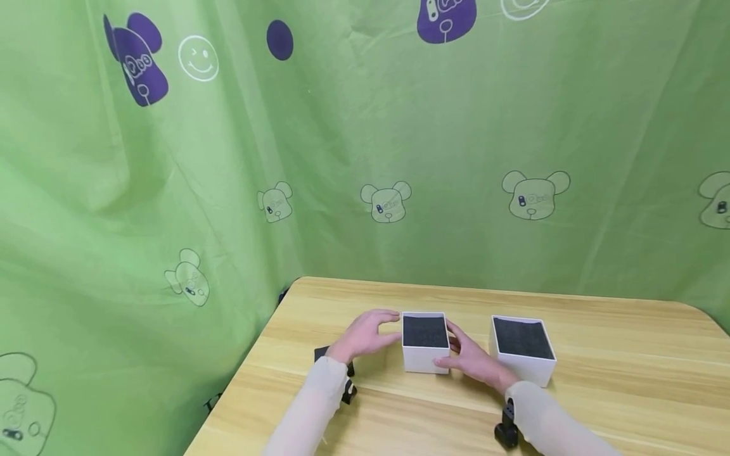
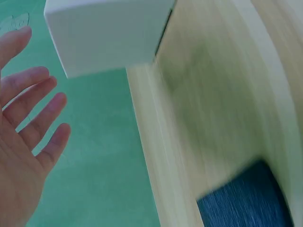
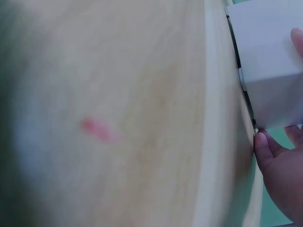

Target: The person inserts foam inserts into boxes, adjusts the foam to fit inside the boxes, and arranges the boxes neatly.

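Note:
A square white box (image 1: 423,360) with a dark pad (image 1: 425,332) inside its open top stands on the wooden table. My right hand (image 1: 476,361) grips its right side, thumb on the front face and the other fingers round the right edge. Close-up, fingertips (image 3: 263,142) meet the box (image 3: 272,61) along its lower edge. Left of the box, my left hand (image 1: 367,334) is held with extended, spread fingers. A gap separates that hand (image 2: 28,137) from the white box (image 2: 111,38) in the left wrist view.
A second white box (image 1: 527,368), also with a dark pad, stands just right of my right hand. A dark fabric-like piece (image 2: 246,201) lies on the table (image 1: 627,354) near my left wrist. Green printed curtain (image 1: 456,126) hangs behind and left.

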Demonstrator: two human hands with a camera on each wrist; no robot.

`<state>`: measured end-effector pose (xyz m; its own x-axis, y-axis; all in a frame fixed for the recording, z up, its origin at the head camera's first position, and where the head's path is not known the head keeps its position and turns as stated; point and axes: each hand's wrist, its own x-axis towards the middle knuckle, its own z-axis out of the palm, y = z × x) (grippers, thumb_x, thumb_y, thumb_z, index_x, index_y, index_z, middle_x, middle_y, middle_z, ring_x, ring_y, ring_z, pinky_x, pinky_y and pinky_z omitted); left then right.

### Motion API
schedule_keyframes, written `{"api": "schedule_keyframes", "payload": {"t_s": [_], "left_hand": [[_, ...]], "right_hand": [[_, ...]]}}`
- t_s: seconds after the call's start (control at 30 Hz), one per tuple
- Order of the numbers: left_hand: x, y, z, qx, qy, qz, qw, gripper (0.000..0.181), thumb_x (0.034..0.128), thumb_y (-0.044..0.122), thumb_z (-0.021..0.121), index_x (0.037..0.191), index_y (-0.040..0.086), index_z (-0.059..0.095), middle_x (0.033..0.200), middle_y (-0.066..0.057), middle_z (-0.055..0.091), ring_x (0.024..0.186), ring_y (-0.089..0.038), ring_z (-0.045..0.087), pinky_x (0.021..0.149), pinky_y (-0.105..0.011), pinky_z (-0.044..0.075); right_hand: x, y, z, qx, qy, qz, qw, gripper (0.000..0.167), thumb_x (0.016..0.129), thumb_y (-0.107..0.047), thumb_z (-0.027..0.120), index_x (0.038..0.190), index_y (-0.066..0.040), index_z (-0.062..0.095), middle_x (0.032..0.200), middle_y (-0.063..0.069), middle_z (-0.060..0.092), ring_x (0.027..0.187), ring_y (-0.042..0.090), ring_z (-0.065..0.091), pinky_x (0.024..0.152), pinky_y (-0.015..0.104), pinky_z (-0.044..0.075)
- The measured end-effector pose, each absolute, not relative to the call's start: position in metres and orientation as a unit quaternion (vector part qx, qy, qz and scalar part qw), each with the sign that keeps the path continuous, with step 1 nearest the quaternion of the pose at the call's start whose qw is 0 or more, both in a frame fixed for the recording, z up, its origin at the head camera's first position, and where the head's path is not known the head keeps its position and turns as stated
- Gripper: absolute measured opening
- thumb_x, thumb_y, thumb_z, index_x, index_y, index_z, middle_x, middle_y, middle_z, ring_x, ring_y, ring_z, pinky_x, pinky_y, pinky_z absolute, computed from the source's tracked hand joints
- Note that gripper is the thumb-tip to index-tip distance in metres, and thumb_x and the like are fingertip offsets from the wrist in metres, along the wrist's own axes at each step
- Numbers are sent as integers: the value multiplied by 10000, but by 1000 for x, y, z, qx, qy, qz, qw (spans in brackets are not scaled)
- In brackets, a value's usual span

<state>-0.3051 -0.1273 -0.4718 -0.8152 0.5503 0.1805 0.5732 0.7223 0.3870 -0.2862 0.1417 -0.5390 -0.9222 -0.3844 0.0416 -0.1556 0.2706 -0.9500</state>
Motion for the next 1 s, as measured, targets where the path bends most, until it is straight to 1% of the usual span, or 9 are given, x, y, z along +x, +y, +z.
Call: {"api": "schedule_keyframes", "payload": {"t_s": [0.17, 0.37, 0.6, 0.7, 0.83, 1.0], "left_hand": [[-304, -152, -478, -272, -939, -210, 1, 574, 877, 415, 647, 1340, 95, 533, 1354, -33, 523, 1270, -204, 441, 1075, -361, 322], [-302, -184, -488, -234, -955, -177, -41, 728, 810, 440, 719, 1391, 82, 469, 1413, -65, 457, 1311, -239, 381, 1089, -378, 298], [-295, -214, -499, -232, -962, -133, -55, 909, 720, 495, 779, 1409, 19, 424, 1453, -116, 396, 1337, -294, 332, 1098, -431, 270], [-292, -221, -501, -238, -962, -120, -64, 980, 685, 521, 794, 1426, 18, 395, 1476, -122, 360, 1349, -306, 308, 1103, -448, 255], [-289, -228, -505, -243, -961, -106, -76, 1022, 655, 533, 809, 1441, 41, 379, 1479, -113, 358, 1347, -320, 306, 1097, -457, 263], [-286, -232, -511, -252, -959, -104, -76, 1010, 650, 471, 833, 1440, 36, 378, 1467, -114, 377, 1334, -323, 326, 1090, -453, 275]], "right_hand": [[-287, 143, -540, -169, 795, -574, 101, 1057, 787, -198, 778, 1513, -25, 28, 1532, 267, 51, 1333, 476, 237, 1076, 527, 243], [-288, 143, -539, -157, 801, -569, 101, 1062, 780, -231, 785, 1516, -39, 44, 1538, 249, 78, 1338, 461, 243, 1084, 523, 235], [-289, 143, -540, -165, 801, -567, 98, 1040, 794, -189, 774, 1511, -16, 41, 1530, 271, 73, 1331, 471, 250, 1077, 528, 249], [-290, 142, -541, -164, 797, -572, 99, 1031, 796, -150, 769, 1505, 3, 37, 1522, 288, 71, 1324, 484, 250, 1070, 542, 250], [-291, 142, -541, -163, 797, -573, 101, 1030, 797, -143, 768, 1506, 2, 36, 1521, 290, 72, 1323, 486, 250, 1068, 548, 252], [-288, 142, -541, -168, 796, -573, 102, 1047, 790, -194, 778, 1513, -24, 39, 1531, 268, 70, 1332, 466, 252, 1073, 525, 259]]}}
